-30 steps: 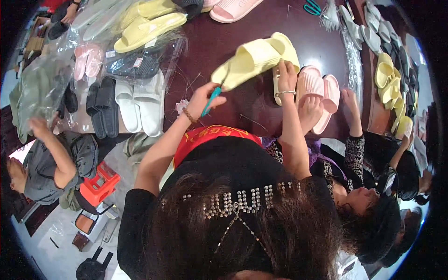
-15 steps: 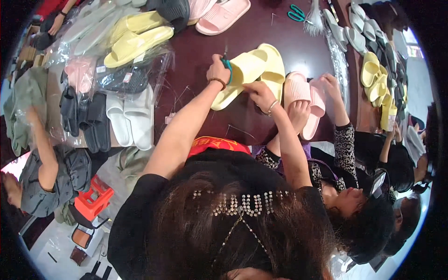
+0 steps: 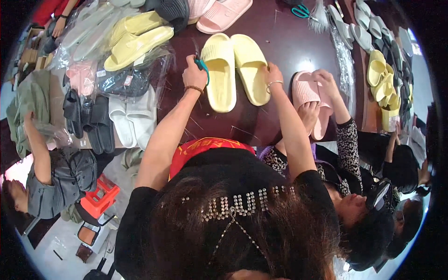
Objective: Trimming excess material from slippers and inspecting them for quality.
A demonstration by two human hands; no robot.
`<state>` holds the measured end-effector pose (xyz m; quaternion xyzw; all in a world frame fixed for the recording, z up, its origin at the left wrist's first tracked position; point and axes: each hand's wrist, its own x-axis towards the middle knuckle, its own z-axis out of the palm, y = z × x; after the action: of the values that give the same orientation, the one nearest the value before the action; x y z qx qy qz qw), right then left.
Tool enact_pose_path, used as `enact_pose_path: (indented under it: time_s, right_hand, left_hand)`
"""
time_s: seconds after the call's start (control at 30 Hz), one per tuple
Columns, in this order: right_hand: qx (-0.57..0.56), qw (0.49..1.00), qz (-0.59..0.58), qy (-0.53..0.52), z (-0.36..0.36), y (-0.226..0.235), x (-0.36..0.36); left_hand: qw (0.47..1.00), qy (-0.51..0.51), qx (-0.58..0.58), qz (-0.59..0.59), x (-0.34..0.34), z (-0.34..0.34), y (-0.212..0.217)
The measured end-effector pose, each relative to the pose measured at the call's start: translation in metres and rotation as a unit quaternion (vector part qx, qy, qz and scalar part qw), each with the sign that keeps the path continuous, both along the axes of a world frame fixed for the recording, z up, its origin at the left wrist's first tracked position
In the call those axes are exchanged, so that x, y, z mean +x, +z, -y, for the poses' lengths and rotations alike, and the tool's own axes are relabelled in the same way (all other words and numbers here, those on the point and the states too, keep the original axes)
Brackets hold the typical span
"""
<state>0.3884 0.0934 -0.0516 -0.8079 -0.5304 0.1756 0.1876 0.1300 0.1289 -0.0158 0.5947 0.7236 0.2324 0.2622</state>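
Observation:
A pair of pale yellow slippers lies side by side on the dark brown table. My left hand holds small teal-handled scissors at the left slipper's outer edge. My right hand, with a bracelet on the wrist, rests on the right slipper's outer edge.
Another person's hands hold pink slippers just to the right. Bagged yellow, pink, black and white slippers are piled at left. More yellow and grey slippers line the right side. Teal scissors lie at the far edge. An orange stool stands lower left.
The yellow slippers, lifted and held together a second ago, now lie flat on the table side by side. My hands have come down with them to their outer edges.

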Motion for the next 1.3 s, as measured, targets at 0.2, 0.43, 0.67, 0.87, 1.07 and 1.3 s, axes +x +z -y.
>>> enact_pose_path:
  time_s: [0.2, 0.43, 0.67, 0.87, 1.07, 1.3]
  right_hand:
    - [0.121, 0.989, -0.077, -0.027, 0.019, -0.004, -0.011]
    - [0.217, 0.901, -0.310, -0.212, 0.052, 0.016, -0.050]
    - [0.214, 0.890, -0.349, -0.201, 0.067, 0.011, -0.050]
    - [0.023, 0.993, 0.027, -0.116, 0.068, -0.010, -0.037]
    - [0.134, 0.988, -0.075, -0.012, 0.059, 0.016, -0.059]
    - [-0.104, 0.979, 0.168, -0.057, -0.004, -0.001, -0.101]
  left_hand:
    - [0.999, -0.019, 0.016, -0.040, -0.006, -0.007, 0.009]
    - [0.992, -0.060, 0.090, -0.061, 0.003, -0.004, 0.021]
    - [0.972, -0.120, 0.186, -0.073, 0.007, -0.003, 0.034]
    - [0.995, -0.099, 0.021, -0.010, 0.007, 0.008, -0.010]
    - [0.991, -0.070, 0.014, 0.117, -0.039, 0.011, -0.026]
    - [0.965, -0.180, -0.126, -0.141, -0.064, 0.053, -0.003]
